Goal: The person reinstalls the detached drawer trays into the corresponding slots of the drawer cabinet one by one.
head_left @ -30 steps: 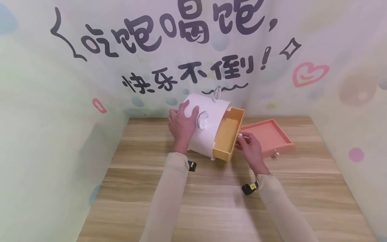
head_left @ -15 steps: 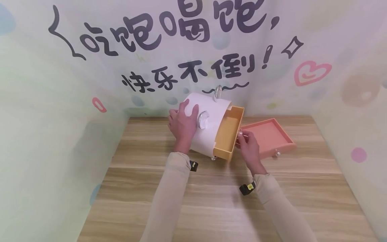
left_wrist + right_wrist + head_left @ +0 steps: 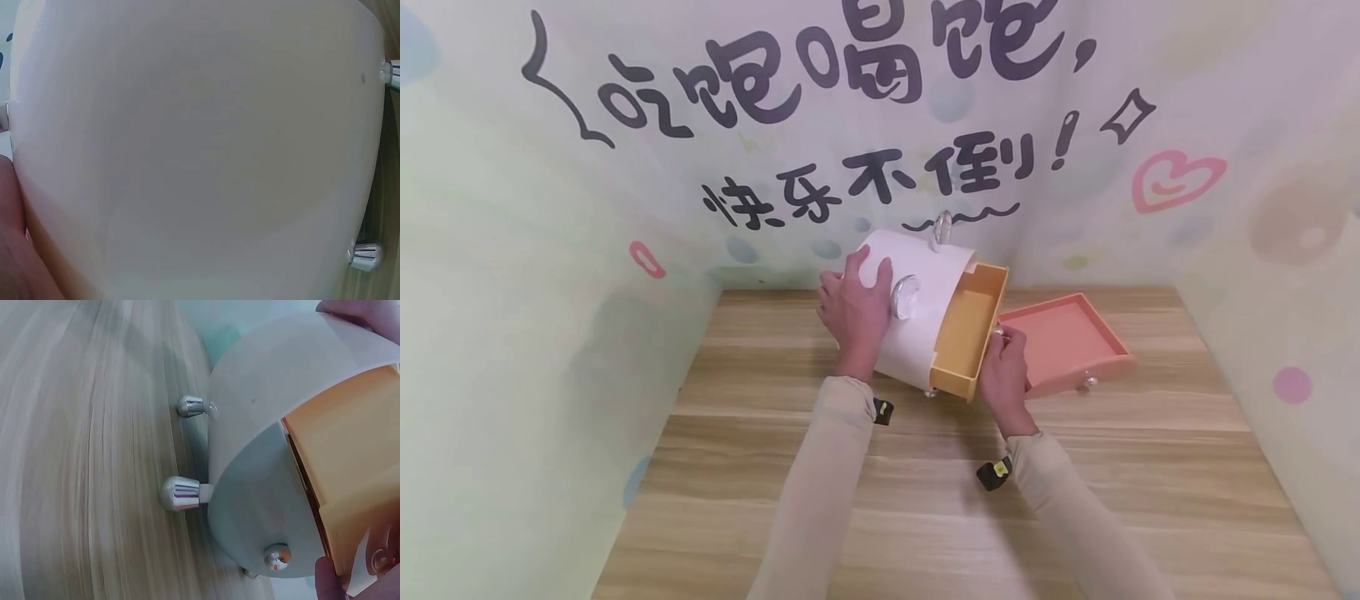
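A white rounded drawer box [image 3: 913, 260] with silver ear-like loops [image 3: 906, 297] on top stands angled on the table. Its yellow-orange drawer [image 3: 957, 384] is slid partly out to the right, with nothing inside. My left hand [image 3: 855, 312] grips the back left of the box, thumb and fingers spread over its curved top. My right hand [image 3: 1006, 375] is at the drawer's front by its small knob, fingers curled. In the right wrist view a thumb [image 3: 329, 581] sits at the drawer's lower edge. Below it shows a grey-white front with a silver knob [image 3: 277, 556].
A pink drawer [image 3: 1063, 333] with a round knob [image 3: 1088, 382] lies on the wooden table [image 3: 925, 517], just right of the box. Silver feet [image 3: 182, 494] stick out under the box. Printed fabric walls [image 3: 1247, 275] enclose the table at the back and sides.
My right hand and wrist have shifted left, closer under the drawer's front, uncovering more of the pink drawer. The left hand, box and drawer look nearly unchanged.
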`<state>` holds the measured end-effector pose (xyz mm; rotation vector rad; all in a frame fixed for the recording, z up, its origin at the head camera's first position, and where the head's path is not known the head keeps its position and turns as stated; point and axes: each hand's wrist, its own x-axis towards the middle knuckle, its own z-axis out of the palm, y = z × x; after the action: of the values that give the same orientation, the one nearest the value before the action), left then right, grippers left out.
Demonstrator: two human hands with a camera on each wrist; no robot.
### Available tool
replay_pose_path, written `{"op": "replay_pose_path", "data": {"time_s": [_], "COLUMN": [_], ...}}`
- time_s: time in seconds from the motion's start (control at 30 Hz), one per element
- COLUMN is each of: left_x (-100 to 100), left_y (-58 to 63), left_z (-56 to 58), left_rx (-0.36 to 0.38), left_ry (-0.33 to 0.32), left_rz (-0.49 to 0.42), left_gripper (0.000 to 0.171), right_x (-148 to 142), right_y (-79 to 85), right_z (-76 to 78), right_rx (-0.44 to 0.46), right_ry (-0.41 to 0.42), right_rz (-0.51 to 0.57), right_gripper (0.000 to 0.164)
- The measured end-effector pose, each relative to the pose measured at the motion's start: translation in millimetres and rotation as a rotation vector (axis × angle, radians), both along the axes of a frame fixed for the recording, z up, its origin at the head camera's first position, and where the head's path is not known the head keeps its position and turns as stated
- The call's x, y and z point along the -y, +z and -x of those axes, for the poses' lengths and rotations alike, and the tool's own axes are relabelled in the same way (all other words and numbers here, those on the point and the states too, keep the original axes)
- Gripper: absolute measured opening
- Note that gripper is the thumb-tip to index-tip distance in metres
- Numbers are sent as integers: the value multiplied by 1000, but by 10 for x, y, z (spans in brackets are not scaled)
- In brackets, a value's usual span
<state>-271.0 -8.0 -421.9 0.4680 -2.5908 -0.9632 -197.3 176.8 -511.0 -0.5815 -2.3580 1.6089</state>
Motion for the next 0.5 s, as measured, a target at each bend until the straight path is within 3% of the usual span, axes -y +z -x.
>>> {"op": "replay_pose_path", "data": {"time_s": [0.5], "left_x": [5], "left_y": [8], "left_z": [-15], "left_rx": [-12], "left_ry": [-8], "left_rz": [2], "left_gripper": [52], "right_x": [90], "right_y": [-21], "right_z": [-9], "right_rx": [-61], "right_ry": [-17], "right_rz": [92], "right_gripper": [39]}}
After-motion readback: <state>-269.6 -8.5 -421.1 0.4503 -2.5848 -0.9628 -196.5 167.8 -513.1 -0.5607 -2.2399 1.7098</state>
